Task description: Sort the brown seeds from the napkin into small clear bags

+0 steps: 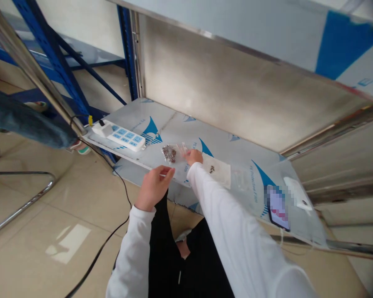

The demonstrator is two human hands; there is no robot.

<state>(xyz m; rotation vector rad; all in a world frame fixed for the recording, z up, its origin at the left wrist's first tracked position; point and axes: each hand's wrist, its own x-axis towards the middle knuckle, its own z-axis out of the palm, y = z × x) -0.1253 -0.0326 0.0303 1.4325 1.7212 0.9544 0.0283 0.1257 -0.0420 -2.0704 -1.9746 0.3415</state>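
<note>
A clear plastic bag [170, 153] of small brownish metal pieces lies on the film-covered metal shelf [161, 111]. My right hand [195, 157] is closed, its fingertips pinching the loose end of that bag. Nearer to me, my left hand [153, 186] hovers at the shelf's front edge, thumb and forefinger pressed together; whatever they hold, if anything, is too small to make out. Just right of my right hand, several small dark pieces [211, 169] rest on a whitish flat sheet or bag [224, 173].
On the left of the shelf is a white power strip [127, 137] with a plug in it; a black cable [124, 178] drops to the floor. A phone [278, 207] and a white object [296, 192] lie at right. An upper shelf [236, 29] hangs overhead. Another person's leg [27, 120] shows at left.
</note>
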